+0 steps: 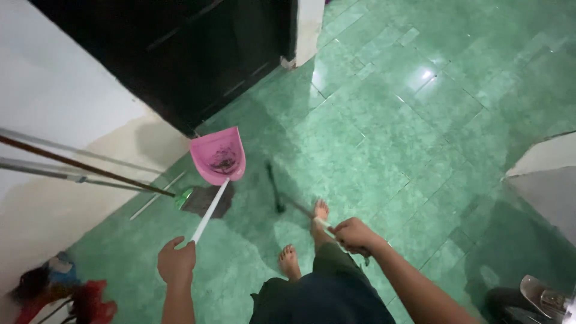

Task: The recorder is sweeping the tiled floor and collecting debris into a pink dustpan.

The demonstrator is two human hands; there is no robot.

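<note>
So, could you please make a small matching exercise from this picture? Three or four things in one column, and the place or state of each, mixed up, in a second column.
Things:
1. pink dustpan
2. left hand
3. right hand
4. dark door

Place or state:
A. grips a broom handle above the bare feet
B. stands shut at the top, beside the white wall
C. lifted off the green floor, dark dirt inside
D. holds the end of a white handle

Pairs: 1-C, 2-D, 3-A, 4-B
</note>
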